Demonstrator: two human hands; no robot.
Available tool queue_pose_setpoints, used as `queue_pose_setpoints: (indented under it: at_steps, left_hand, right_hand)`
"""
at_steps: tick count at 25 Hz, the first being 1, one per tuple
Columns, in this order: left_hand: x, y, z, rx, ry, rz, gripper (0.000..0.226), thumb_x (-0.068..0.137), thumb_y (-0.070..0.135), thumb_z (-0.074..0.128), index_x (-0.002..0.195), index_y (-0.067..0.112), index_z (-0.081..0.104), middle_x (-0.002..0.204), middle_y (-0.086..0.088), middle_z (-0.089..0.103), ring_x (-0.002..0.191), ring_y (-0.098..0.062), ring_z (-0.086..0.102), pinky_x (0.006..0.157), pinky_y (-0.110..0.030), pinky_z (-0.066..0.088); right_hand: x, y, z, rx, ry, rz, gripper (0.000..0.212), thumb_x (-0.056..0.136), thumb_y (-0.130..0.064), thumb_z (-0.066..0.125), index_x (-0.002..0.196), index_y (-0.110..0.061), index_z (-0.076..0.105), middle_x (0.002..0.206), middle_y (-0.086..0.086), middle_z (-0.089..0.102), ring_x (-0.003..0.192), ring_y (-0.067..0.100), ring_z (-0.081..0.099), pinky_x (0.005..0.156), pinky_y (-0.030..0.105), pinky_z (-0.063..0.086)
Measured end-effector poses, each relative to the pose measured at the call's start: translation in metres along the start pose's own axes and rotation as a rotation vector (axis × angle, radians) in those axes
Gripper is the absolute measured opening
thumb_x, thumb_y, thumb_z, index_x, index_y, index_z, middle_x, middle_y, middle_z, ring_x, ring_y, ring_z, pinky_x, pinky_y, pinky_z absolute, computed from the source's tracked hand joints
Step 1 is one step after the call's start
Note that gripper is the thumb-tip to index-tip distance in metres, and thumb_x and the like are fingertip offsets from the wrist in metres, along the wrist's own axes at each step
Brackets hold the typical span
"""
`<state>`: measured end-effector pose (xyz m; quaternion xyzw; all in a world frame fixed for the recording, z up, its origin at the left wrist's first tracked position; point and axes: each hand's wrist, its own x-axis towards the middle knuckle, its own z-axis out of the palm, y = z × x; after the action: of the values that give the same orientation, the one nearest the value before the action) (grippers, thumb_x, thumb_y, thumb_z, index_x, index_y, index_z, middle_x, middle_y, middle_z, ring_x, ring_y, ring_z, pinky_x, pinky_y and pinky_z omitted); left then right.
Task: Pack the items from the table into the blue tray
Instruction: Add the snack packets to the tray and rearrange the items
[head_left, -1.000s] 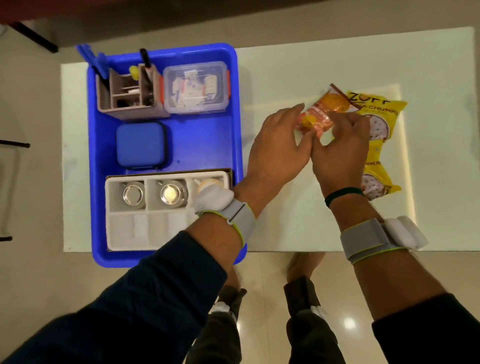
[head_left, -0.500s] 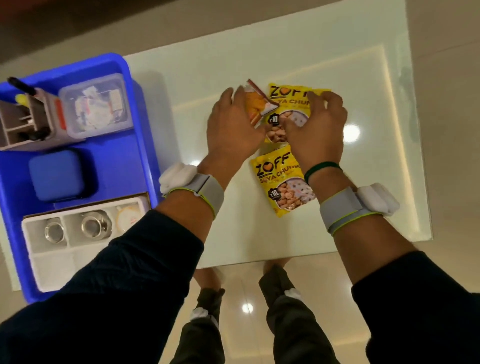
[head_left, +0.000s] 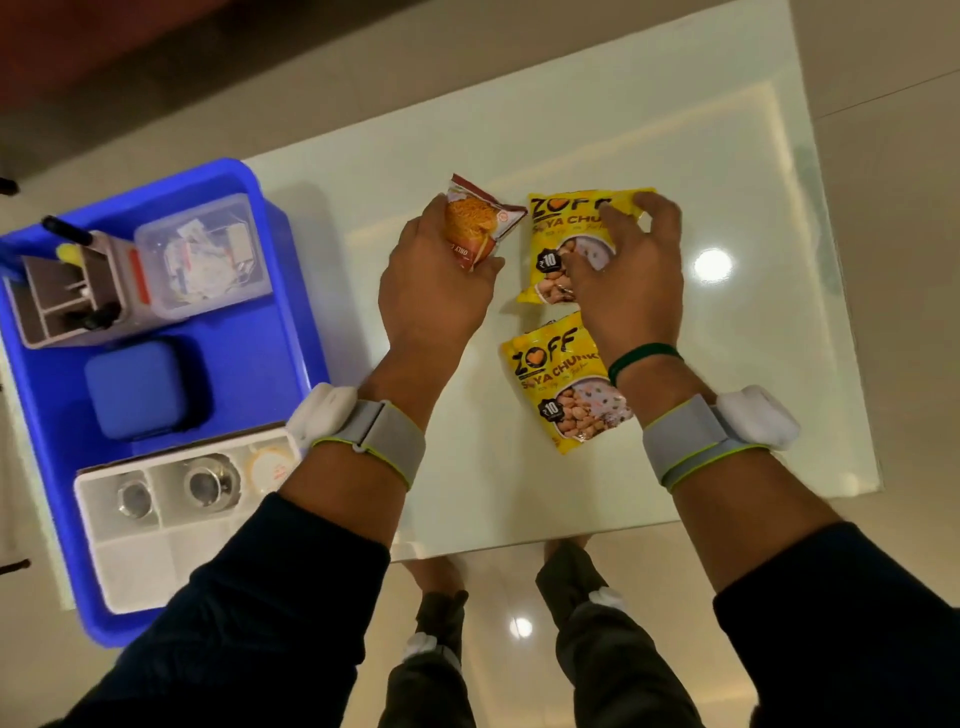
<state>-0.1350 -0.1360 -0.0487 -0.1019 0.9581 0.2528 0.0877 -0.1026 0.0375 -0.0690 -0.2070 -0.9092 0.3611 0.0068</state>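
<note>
**Three snack packets left outside the tray**

Most of the packing looked done. The blue tray (head_left: 291, 291) at the left of the frame already held a pen holder (head_left: 67, 296), a clear lidded box (head_left: 202, 254), a blue square case (head_left: 137, 389) and a white compartment box (head_left: 156, 514). Three packets were yet to go in, all at the centre of the white tabletop (head_left: 753, 389).

The left hand (head_left: 431, 291) was closed around an orange packet (head_left: 475, 228), its top sticking up past the fingers. The right hand (head_left: 628, 265) lay on the upper yellow packet (head_left: 550, 244) with fingers curled over its top edge — whether it had been lifted off the surface could not be told. The lower yellow packet (head_left: 561, 384) lay untouched just below, partly under the right wrist.

Free floor in the tray was limited — mainly a strip right of the blue case, just inside the near wall. Nothing stood between packets and tray.
</note>
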Motion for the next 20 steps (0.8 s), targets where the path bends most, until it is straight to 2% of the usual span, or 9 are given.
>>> queue_pose_setpoints:
  at_steps: [3, 5, 8, 10, 13, 15, 17, 20]
  left_hand:
    - [-0.014, -0.014, -0.034, -0.079, 0.071, -0.072, 0.078, 0.075, 0.054, 0.078, 0.142, 0.029, 0.048, 0.128, 0.007, 0.064, 0.112, -0.016, 0.065, 0.091, -0.037, 0.058]
    - [-0.022, -0.046, -0.071, -0.128, 0.135, -0.125, 0.071, 0.072, 0.058, 0.076, 0.135, 0.035, 0.05, 0.119, 0.012, 0.066, 0.105, -0.013, 0.067, 0.086, -0.039, 0.06]
    - [-0.04, -0.1, -0.12, -0.097, 0.227, -0.224, 0.071, 0.069, 0.061, 0.076, 0.132, 0.037, 0.051, 0.119, 0.014, 0.067, 0.109, -0.013, 0.065, 0.091, -0.038, 0.057]
    - [-0.051, -0.135, -0.138, -0.051, 0.24, -0.288, 0.075, 0.072, 0.06, 0.077, 0.136, 0.035, 0.048, 0.126, 0.011, 0.065, 0.115, -0.016, 0.063, 0.094, -0.034, 0.052]
    - [-0.057, -0.204, -0.158, -0.008, 0.237, -0.369, 0.079, 0.069, 0.06, 0.079, 0.137, 0.034, 0.047, 0.125, 0.007, 0.065, 0.113, -0.022, 0.064, 0.089, -0.042, 0.056]
    - [-0.052, -0.226, -0.157, 0.015, 0.196, -0.396, 0.08, 0.068, 0.059, 0.079, 0.136, 0.033, 0.046, 0.124, 0.004, 0.064, 0.112, -0.024, 0.064, 0.085, -0.046, 0.057]
    - [-0.045, -0.242, -0.158, -0.009, 0.16, -0.417, 0.081, 0.069, 0.055, 0.08, 0.137, 0.028, 0.045, 0.126, -0.001, 0.062, 0.115, -0.028, 0.061, 0.086, -0.047, 0.056]
    - [-0.032, -0.254, -0.16, -0.118, 0.152, -0.399, 0.072, 0.076, 0.049, 0.076, 0.136, 0.021, 0.047, 0.127, -0.009, 0.059, 0.116, -0.031, 0.058, 0.089, -0.043, 0.051]
  right_hand:
    - [-0.005, -0.015, -0.002, 0.054, 0.07, -0.034, 0.051, 0.086, -0.036, 0.069, 0.13, -0.011, 0.063, 0.146, 0.007, 0.038, 0.122, 0.026, 0.055, 0.102, 0.039, 0.05]
    - [-0.022, -0.047, 0.007, 0.111, 0.106, -0.082, 0.049, 0.086, -0.036, 0.069, 0.127, -0.01, 0.065, 0.145, 0.008, 0.041, 0.121, 0.021, 0.054, 0.103, 0.034, 0.048]
    - [-0.059, -0.107, 0.029, 0.188, 0.101, -0.166, 0.048, 0.086, -0.036, 0.07, 0.126, -0.009, 0.066, 0.143, 0.01, 0.044, 0.118, 0.012, 0.051, 0.101, 0.021, 0.043]
    - [-0.084, -0.142, 0.046, 0.255, 0.044, -0.205, 0.047, 0.087, -0.035, 0.072, 0.126, -0.01, 0.065, 0.143, 0.008, 0.043, 0.119, 0.015, 0.055, 0.102, 0.026, 0.047]
    - [-0.131, -0.188, 0.089, 0.247, -0.045, -0.277, 0.048, 0.088, -0.031, 0.074, 0.129, -0.011, 0.063, 0.145, 0.008, 0.042, 0.119, 0.016, 0.056, 0.1, 0.026, 0.05]
    - [-0.149, -0.2, 0.11, 0.262, -0.096, -0.295, 0.049, 0.088, -0.03, 0.074, 0.132, -0.011, 0.061, 0.147, 0.008, 0.04, 0.121, 0.016, 0.056, 0.1, 0.032, 0.052]
    - [-0.164, -0.209, 0.135, 0.217, -0.125, -0.333, 0.05, 0.089, -0.032, 0.074, 0.133, -0.012, 0.06, 0.148, 0.006, 0.038, 0.121, 0.02, 0.058, 0.098, 0.038, 0.054]
    - [-0.172, -0.212, 0.162, 0.046, -0.127, -0.374, 0.049, 0.09, -0.034, 0.07, 0.132, -0.013, 0.06, 0.149, 0.007, 0.039, 0.122, 0.024, 0.057, 0.098, 0.04, 0.053]
